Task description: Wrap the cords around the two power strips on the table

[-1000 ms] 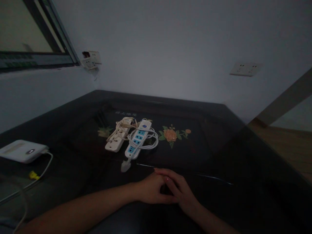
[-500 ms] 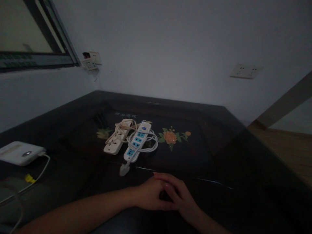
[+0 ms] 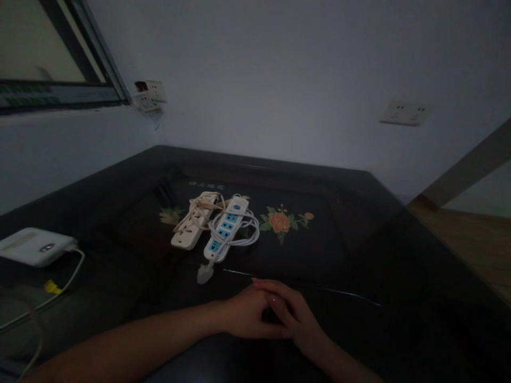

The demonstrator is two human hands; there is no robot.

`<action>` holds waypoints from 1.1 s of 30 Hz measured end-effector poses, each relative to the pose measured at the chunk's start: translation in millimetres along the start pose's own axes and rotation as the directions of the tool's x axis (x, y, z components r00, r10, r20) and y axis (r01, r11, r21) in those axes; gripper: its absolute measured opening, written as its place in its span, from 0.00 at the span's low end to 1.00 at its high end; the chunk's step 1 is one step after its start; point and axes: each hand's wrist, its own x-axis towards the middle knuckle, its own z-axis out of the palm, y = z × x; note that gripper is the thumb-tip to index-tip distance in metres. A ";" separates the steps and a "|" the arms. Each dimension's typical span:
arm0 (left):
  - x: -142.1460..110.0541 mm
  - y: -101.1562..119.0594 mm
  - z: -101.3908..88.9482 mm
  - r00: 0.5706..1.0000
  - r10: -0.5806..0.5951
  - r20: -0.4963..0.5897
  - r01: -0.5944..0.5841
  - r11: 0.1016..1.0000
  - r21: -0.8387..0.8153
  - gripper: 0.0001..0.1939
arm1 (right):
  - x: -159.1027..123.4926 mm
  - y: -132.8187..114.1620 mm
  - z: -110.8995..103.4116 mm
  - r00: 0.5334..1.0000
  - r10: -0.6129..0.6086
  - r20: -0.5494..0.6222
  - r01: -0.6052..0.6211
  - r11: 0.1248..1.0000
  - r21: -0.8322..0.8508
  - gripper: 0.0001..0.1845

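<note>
My left hand [image 3: 245,314] and my right hand [image 3: 297,319] are clasped together at the near side of the dark table [image 3: 319,260]. The right fingers lie over the left hand, and both hands are closed with no object between them. Just beyond them, a white power strip with blue sockets [image 3: 227,227] lies with its white cord [image 3: 253,234] looped around it. Its plug [image 3: 205,272] points toward my left hand. Left of that strip lies a cream power strip [image 3: 187,235], its beige cord bundled over its far half.
A white box-shaped device [image 3: 35,247] with a cable [image 3: 74,274] and a yellow tag [image 3: 51,287] sits at the left. The tabletop carries a printed flower [image 3: 278,222]. Wall sockets [image 3: 405,113] are on the right; loose socket plates [image 3: 147,101] hang near the window.
The view has shifted very slightly. My hands stay clasped, and the power strips lie where they were.
</note>
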 end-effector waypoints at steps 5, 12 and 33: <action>-0.5 -2.8 0.0 1.000 0.012 0.002 -0.012 1.000 0.014 0.14 | -0.4 -0.8 -0.1 1.000 -0.009 -0.003 0.009 1.000 -0.004 0.19; -0.7 -0.8 0.2 1.000 -0.012 -0.006 0.012 1.000 0.012 0.13 | 1.0 -0.6 1.0 1.000 -0.009 0.013 0.009 1.000 0.024 0.18; 0.0 -0.8 0.4 0.999 0.029 -0.027 -0.027 0.998 0.059 0.12 | -0.1 3.3 1.4 1.000 0.002 0.000 -0.002 1.000 0.018 0.18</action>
